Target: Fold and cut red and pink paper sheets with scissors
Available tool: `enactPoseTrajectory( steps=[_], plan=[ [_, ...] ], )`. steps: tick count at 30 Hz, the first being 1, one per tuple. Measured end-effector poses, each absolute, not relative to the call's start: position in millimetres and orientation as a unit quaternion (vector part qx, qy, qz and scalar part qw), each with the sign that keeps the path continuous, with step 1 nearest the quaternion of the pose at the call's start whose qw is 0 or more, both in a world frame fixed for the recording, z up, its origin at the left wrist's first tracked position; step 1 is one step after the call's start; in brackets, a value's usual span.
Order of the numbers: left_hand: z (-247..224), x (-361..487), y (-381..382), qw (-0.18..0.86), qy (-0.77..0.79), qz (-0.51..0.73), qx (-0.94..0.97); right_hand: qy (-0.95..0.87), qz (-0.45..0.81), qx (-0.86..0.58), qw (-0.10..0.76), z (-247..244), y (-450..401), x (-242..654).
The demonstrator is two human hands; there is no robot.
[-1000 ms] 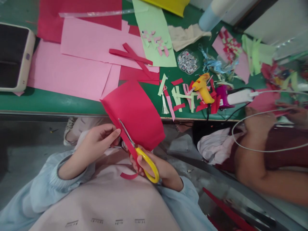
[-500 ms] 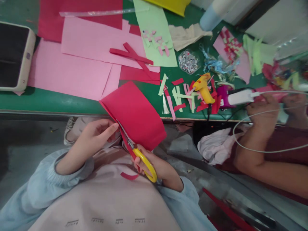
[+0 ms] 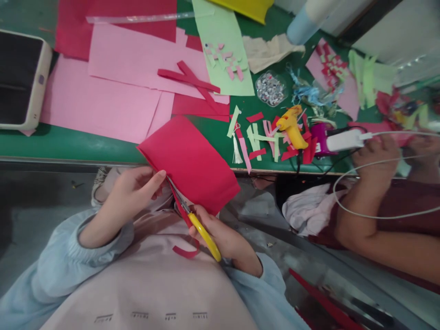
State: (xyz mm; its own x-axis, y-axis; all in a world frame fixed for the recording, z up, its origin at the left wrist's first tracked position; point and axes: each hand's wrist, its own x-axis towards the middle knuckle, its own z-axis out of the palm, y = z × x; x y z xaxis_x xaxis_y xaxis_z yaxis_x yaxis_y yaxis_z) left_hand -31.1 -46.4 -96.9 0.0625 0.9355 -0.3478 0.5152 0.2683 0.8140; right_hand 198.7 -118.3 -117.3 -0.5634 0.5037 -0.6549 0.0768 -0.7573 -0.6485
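One long, smooth green worktop spans the view, its straight near edge in front of the person. Toward its far edge, on the left, a broad dark red sheet lies partly under overlapping pale pink sheets. Across the near edge is held a bright red, four-sided sheet of thin, paper-like material, its upper part over the worktop and its lower part reaching out toward the person's lap. A long pale green sheet lies by the far edge; a dark-screened, cream-edged rectangular phone rests near the near edge, at far left. The left hand pinches the bright red sheet's side between thumb and fingers, just beside the blade tips. The right hand is closed round yellow-handled metal scissors, whose blades lie along that side. Nearer the right, by the near edge, sits a yellow glue gun; beyond it stands a round clear tub of small silvery pieces. A narrow red strip curls below the right hand, and a white tassel lies near the near edge.
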Motion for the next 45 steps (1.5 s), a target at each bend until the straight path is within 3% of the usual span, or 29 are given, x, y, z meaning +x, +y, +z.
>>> enactPoseTrajectory(
  steps=[11, 20, 45],
  plan=[
    [-85.2, -23.5, -49.3, 0.508, 0.604, 0.281, 0.545, -0.217, 0.851, -0.436, 0.196, -98.3, -118.6, 189.3],
    [-87.3, -28.6, -49.9, 0.489, 0.601, 0.243, 0.584, -0.332, 0.836, -0.408, 0.156, -103.6, -116.4, 191.9],
    [-89.7, -27.4, -53.9, 0.461, 0.628, 0.202, 0.594, -0.298, 0.834, -0.442, 0.141, -89.5, -111.5, 189.5]
  ],
)
